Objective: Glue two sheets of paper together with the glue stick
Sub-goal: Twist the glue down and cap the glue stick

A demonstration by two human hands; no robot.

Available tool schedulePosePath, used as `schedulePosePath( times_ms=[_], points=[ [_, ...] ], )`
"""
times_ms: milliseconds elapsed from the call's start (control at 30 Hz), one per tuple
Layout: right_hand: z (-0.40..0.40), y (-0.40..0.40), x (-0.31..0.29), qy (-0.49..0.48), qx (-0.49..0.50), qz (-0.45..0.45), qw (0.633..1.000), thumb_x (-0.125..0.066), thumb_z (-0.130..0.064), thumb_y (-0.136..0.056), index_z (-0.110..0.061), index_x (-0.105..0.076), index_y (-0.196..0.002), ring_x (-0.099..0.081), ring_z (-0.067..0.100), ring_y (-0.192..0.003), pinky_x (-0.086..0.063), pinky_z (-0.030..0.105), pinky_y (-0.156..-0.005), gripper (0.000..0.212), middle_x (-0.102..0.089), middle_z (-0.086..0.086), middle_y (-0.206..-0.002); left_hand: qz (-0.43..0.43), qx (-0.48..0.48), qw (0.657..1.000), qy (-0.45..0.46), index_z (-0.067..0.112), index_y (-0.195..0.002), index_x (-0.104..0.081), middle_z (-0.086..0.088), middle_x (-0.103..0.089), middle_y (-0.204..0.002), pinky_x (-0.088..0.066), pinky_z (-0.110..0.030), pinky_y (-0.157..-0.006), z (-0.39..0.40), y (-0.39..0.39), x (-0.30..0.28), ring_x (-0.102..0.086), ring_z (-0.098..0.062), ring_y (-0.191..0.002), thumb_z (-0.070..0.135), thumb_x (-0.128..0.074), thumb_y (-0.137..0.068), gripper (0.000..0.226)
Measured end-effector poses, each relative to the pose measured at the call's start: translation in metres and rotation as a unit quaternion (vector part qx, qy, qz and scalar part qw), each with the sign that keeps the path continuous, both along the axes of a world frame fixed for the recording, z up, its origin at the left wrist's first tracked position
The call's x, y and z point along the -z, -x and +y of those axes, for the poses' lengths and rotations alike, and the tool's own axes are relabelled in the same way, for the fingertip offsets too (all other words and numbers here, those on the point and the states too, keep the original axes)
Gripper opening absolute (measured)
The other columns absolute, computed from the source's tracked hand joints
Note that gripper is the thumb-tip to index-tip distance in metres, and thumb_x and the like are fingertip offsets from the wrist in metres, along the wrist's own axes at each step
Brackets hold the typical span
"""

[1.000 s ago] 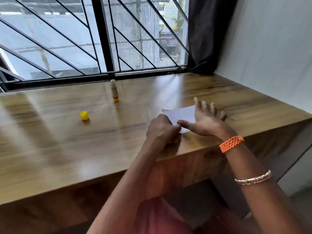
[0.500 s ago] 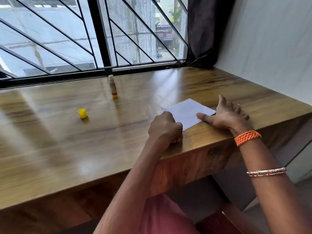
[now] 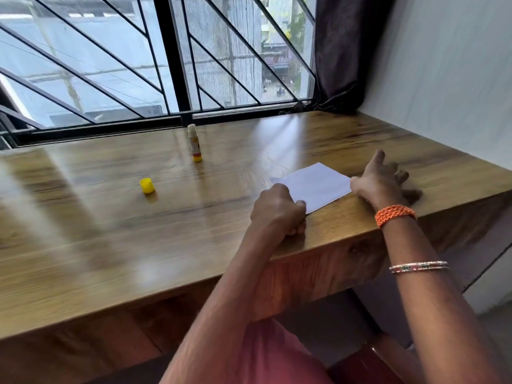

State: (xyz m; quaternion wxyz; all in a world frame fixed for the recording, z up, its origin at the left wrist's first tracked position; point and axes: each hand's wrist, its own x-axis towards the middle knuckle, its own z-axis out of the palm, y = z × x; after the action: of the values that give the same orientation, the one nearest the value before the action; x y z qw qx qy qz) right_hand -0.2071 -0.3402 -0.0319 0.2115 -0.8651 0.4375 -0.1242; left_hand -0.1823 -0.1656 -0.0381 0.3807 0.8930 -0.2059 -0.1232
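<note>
White paper (image 3: 314,185) lies flat near the front right edge of the wooden table (image 3: 110,231); I cannot tell the sheets apart. My left hand (image 3: 278,210) is a closed fist pressing on the paper's near left corner. My right hand (image 3: 383,180) rests flat on the table with fingers spread, touching the paper's right edge. The uncapped glue stick (image 3: 194,144) stands upright far back near the window. Its yellow cap (image 3: 146,185) sits alone to the left of the paper.
A barred window (image 3: 171,65) runs along the table's far edge. A dark curtain (image 3: 338,51) hangs in the back right corner, and a pale wall (image 3: 448,73) bounds the right side.
My right hand slid rightwards off the top of the paper to its right edge, uncovering the sheet. My left fist stayed on the near corner. The view shifted slightly.
</note>
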Motion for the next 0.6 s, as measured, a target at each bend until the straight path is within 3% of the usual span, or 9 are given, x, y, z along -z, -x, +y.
schedulePosePath(
  times_ms=[67, 133, 200, 300, 367, 400, 500, 600],
  points=[
    [0.003, 0.002, -0.006, -0.010, -0.001, -0.012, 1.000, -0.053, -0.018, -0.087, -0.018, -0.011, -0.147, -0.009, 0.042, -0.142, -0.007, 0.071, -0.109, 0.073, -0.021, 0.023, -0.150, 0.011, 0.015, 1.000, -0.023, 0.007, -0.059, -0.061, -0.006, -0.063, -0.052, -0.056, -0.029, -0.061, 0.007, -0.002, -0.003, -0.060, -0.020, -0.050, 0.041, -0.051, -0.091, 0.048],
    [0.009, 0.004, -0.011, 0.007, -0.008, -0.030, 1.000, -0.057, -0.021, -0.087, -0.013, -0.019, -0.144, -0.016, 0.045, -0.139, -0.012, 0.072, -0.107, 0.069, -0.027, 0.024, -0.147, 0.019, 0.027, 0.999, -0.039, 0.011, -0.051, -0.055, 0.001, -0.052, -0.032, -0.036, -0.014, -0.037, 0.021, -0.008, -0.013, -0.047, -0.008, -0.029, 0.053, -0.048, -0.088, 0.057],
    [0.021, 0.003, -0.018, 0.057, -0.032, -0.060, 0.996, -0.059, -0.028, -0.086, -0.010, -0.032, -0.138, -0.027, 0.047, -0.133, -0.019, 0.071, -0.105, 0.061, -0.037, 0.024, -0.141, -0.002, 0.016, 0.999, -0.046, 0.012, -0.049, -0.054, 0.005, -0.046, -0.024, -0.029, -0.013, -0.033, 0.039, -0.019, -0.028, -0.039, -0.002, -0.020, 0.057, -0.046, -0.087, 0.060],
    [0.058, -0.019, -0.032, 0.075, -0.136, -0.127, 0.980, -0.059, -0.031, -0.082, -0.015, -0.054, -0.121, -0.046, 0.037, -0.122, -0.029, 0.056, -0.102, 0.042, -0.055, 0.015, -0.128, -0.091, -0.073, 0.992, -0.039, 0.014, -0.054, -0.060, 0.004, -0.058, -0.036, -0.045, -0.025, -0.055, 0.075, -0.039, -0.041, -0.054, -0.004, -0.034, 0.056, -0.045, -0.088, 0.055],
    [0.092, -0.043, -0.040, 0.025, -0.233, -0.145, 0.961, -0.059, -0.032, -0.080, -0.019, -0.062, -0.111, -0.055, 0.031, -0.112, -0.038, 0.046, -0.101, 0.033, -0.062, 0.009, -0.119, -0.164, -0.176, 0.970, -0.042, 0.015, -0.076, -0.066, -0.004, -0.072, -0.068, -0.053, -0.036, -0.078, 0.099, -0.051, -0.039, -0.069, -0.020, -0.073, 0.046, -0.047, -0.090, 0.039],
    [0.109, -0.055, -0.042, 0.002, -0.275, -0.147, 0.950, -0.060, -0.032, -0.079, -0.019, -0.066, -0.105, -0.059, 0.030, -0.106, -0.043, 0.044, -0.099, 0.030, -0.065, 0.008, -0.114, -0.187, -0.217, 0.957, -0.046, 0.015, -0.088, -0.066, -0.009, -0.073, -0.084, -0.052, -0.040, -0.084, 0.110, -0.057, -0.037, -0.067, -0.028, -0.088, 0.040, -0.047, -0.090, 0.031],
    [0.147, -0.091, -0.041, -0.013, -0.332, -0.155, 0.930, -0.059, -0.032, -0.082, -0.012, -0.068, -0.100, -0.062, 0.033, -0.099, -0.048, 0.047, -0.095, 0.028, -0.066, 0.012, -0.109, -0.199, -0.238, 0.951, -0.020, 0.011, -0.099, -0.063, -0.014, -0.069, -0.095, -0.049, -0.037, -0.082, 0.137, -0.071, -0.027, -0.062, -0.032, -0.096, 0.021, -0.050, -0.087, 0.020],
    [0.167, -0.122, -0.035, -0.021, -0.302, -0.148, 0.942, -0.052, -0.040, -0.088, -0.007, -0.060, -0.112, -0.057, 0.038, -0.108, -0.043, 0.049, -0.098, 0.041, -0.062, 0.017, -0.118, -0.195, -0.227, 0.951, -0.079, 0.012, -0.111, -0.056, -0.012, -0.063, -0.110, -0.046, -0.040, -0.091, 0.165, -0.086, -0.014, -0.056, -0.031, -0.108, 0.024, -0.059, -0.084, 0.030]
  ],
)
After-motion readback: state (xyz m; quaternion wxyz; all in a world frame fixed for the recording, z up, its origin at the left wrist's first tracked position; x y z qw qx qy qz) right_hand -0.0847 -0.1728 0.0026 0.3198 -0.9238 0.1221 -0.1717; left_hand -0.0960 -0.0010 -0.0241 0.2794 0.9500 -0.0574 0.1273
